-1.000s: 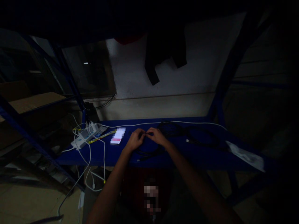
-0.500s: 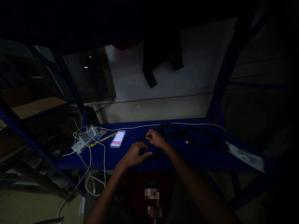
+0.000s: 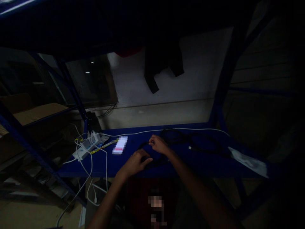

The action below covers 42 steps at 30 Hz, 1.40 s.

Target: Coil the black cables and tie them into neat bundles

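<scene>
A black cable (image 3: pixel 157 161) lies in a loop on the blue shelf, dim against its surface. My right hand (image 3: pixel 158 144) pinches the far part of this loop between thumb and fingertips. On the near left side, my left hand (image 3: pixel 137 161) curls over the loop, its thumb close to the bent fingers; its grip is partly hidden. Farther right rest more coils of black cable (image 3: pixel 205 148), with a light-coloured plug (image 3: pixel 190 148) at one end. A phone (image 3: pixel 120 145) with a lit, blurred screen lies left of my hands.
A white power strip (image 3: pixel 82 151) with plugs and tangled white cords occupies the shelf's left end. One white cord (image 3: pixel 190 128) runs along the back. A clear plastic bag (image 3: pixel 249 161) lies at the right. Blue posts (image 3: pixel 220 95) frame the shelf, and dark clothing (image 3: pixel 164 60) hangs behind.
My left thumb and fingers have come closer together. My right hand still pinches the cable, in nearly the same place. The whole view has shifted slightly.
</scene>
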Each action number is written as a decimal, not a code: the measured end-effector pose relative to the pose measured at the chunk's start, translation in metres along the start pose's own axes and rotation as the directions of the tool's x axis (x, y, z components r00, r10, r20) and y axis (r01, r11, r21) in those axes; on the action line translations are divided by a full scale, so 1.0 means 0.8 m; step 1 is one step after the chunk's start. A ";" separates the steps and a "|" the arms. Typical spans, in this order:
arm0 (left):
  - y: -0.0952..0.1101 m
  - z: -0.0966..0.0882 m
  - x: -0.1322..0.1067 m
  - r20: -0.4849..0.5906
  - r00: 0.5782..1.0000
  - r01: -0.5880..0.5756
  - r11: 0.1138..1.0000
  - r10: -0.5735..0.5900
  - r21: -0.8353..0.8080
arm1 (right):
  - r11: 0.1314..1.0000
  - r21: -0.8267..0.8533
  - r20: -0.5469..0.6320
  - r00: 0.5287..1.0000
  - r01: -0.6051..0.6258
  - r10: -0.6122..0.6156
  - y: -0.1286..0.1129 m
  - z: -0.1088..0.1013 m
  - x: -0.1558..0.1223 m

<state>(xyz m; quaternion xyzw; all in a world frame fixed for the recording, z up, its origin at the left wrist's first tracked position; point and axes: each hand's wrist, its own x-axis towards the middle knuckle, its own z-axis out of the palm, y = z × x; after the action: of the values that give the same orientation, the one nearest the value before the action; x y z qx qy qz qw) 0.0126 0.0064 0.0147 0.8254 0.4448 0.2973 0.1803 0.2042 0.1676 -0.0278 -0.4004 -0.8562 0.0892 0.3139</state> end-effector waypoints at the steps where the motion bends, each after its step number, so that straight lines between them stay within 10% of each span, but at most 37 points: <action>1: -0.003 -0.001 0.007 0.008 1.000 0.029 1.000 -0.029 0.011 | 1.000 -0.015 0.004 1.000 -0.003 0.003 0.000 0.000 0.001; 11: -0.019 -0.011 0.066 0.357 0.924 0.123 0.990 -0.139 0.068 | 0.989 -0.148 0.020 1.000 -0.016 0.019 -0.002 -0.002 0.003; 22: -0.031 -0.003 0.065 0.168 0.981 0.075 0.985 -0.101 0.155 | 0.970 -0.241 0.045 0.998 -0.025 0.037 -0.009 -0.002 0.011; 42: -0.034 -0.010 0.068 0.225 0.973 0.036 0.996 -0.052 0.078 | 0.997 -0.038 -0.022 0.997 -0.070 0.069 0.014 0.016 0.011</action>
<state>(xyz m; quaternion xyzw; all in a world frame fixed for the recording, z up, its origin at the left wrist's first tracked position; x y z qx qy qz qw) 0.0132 0.0669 0.0236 0.8499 0.4501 0.1805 0.2061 0.1990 0.1828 -0.0386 -0.4368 -0.8401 0.0792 0.3117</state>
